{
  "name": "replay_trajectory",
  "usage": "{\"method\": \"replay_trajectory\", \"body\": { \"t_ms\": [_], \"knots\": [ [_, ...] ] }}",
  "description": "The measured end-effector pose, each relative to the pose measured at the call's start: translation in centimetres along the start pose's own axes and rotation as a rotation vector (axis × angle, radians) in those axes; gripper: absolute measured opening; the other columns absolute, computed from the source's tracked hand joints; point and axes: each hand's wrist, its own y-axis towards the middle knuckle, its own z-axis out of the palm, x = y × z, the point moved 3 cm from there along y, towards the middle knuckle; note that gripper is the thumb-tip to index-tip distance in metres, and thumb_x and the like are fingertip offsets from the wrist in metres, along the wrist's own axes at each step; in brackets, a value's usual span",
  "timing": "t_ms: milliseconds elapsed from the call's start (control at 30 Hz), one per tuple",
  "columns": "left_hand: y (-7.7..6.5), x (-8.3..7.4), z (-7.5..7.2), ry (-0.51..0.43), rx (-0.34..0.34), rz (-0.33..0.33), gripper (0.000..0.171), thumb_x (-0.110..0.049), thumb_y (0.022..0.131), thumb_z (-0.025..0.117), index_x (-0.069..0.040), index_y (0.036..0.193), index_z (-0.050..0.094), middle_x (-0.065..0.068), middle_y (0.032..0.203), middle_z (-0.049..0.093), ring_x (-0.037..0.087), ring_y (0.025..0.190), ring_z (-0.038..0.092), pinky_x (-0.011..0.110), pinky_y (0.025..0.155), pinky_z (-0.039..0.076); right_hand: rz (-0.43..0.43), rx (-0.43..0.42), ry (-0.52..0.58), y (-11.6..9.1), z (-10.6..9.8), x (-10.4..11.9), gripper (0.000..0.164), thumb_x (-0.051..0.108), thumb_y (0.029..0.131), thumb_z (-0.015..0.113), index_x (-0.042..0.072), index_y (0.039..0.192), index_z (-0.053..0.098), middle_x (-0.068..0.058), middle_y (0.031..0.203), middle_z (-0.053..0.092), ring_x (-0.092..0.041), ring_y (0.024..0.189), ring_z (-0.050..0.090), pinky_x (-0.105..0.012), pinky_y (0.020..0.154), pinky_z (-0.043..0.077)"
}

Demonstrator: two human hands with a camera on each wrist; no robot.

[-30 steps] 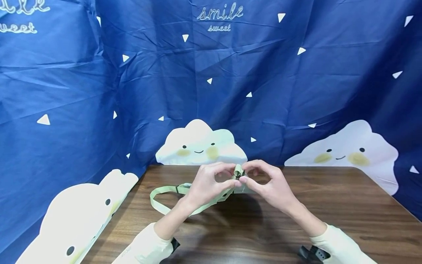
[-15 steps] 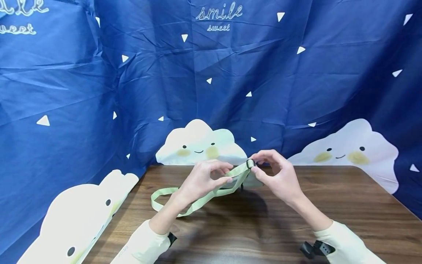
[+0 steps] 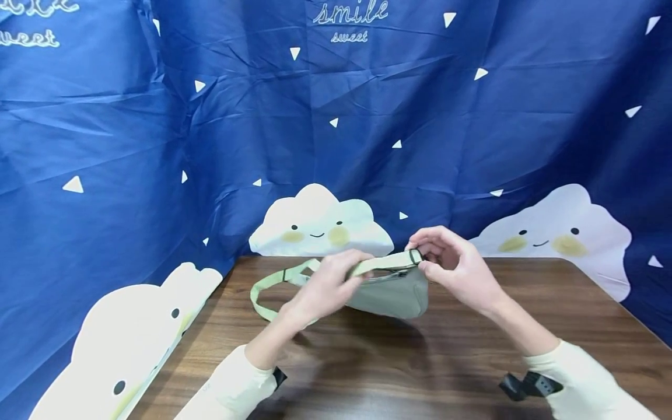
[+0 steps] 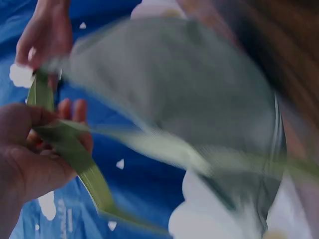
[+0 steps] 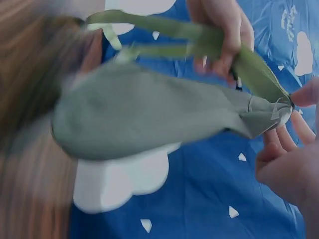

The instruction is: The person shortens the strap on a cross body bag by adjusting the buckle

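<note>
A grey-green bag (image 3: 395,296) hangs from its light green strap (image 3: 385,264), lifted over the table. My left hand (image 3: 326,284) pinches the strap between thumb and fingers; the same grip shows in the left wrist view, with the strap (image 4: 82,162) folding past the thumb. Near the bag's right end, my right hand (image 3: 455,269) pinches the black strap buckle (image 3: 415,256) between thumb and fingertips. The right wrist view has the bag (image 5: 144,112) sagging sideways from that corner. A loop of strap trails left of the left hand, with a small black slider (image 3: 284,275) on it.
A brown wood-grain table (image 3: 446,361) lies below both hands. Behind it hangs a blue curtain (image 3: 357,151) with white clouds and triangles. A white cloud shape (image 3: 126,344) runs along the table's left edge. Dark wrist straps (image 3: 530,386) sit at the sleeves.
The right hand has moved right and slightly up with the buckle, away from the left hand. The strap between them is stretched longer, and the bag has risen into fuller view.
</note>
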Motion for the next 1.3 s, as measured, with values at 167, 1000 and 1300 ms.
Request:
{"method": "replay_trajectory", "body": {
  "t_ms": [167, 1000, 1300],
  "knots": [
    [0.3, 0.4, -3.3, 0.005, -0.044, -0.062, 0.034, 0.003, 0.082, 0.054, -0.019, 0.106, 0.06, -0.012, 0.089, 0.055, 0.003, 0.08, 0.049, 0.023, 0.072, 0.042, 0.23, 0.239, -0.043, -0.3, -1.6, 0.7, 0.047, -0.014, 0.083, 0.05, 0.006, 0.126, 0.046, -0.019, 0.102, 0.058, -0.032, 0.087, 0.057, -0.032, 0.07, 0.048],
    [-1.7, 2.8, -3.3, -0.905, 0.228, -0.46, 0.032, -0.017, 0.098, 0.046, -0.014, 0.129, 0.05, 0.015, 0.093, 0.054, 0.028, 0.065, 0.05, 0.03, 0.056, 0.046, 0.367, 0.2, 0.705, 1.0, -9.9, 1.3, 0.036, 0.004, 0.1, 0.018, -0.002, 0.098, 0.054, -0.004, 0.065, 0.033, -0.019, 0.056, 0.028, -0.029, 0.07, 0.036],
    [-1.2, 1.3, -4.2, -0.335, 0.051, -0.167, 0.025, -0.007, 0.098, 0.044, -0.013, 0.121, 0.053, 0.005, 0.079, 0.054, 0.019, 0.045, 0.048, 0.035, 0.045, 0.046, 0.219, 0.17, 1.023, 1.9, -12.8, 3.7, 0.04, 0.001, 0.099, 0.015, -0.007, 0.12, 0.048, -0.012, 0.075, 0.04, -0.026, 0.068, 0.033, -0.039, 0.085, 0.035]
  ]
}}
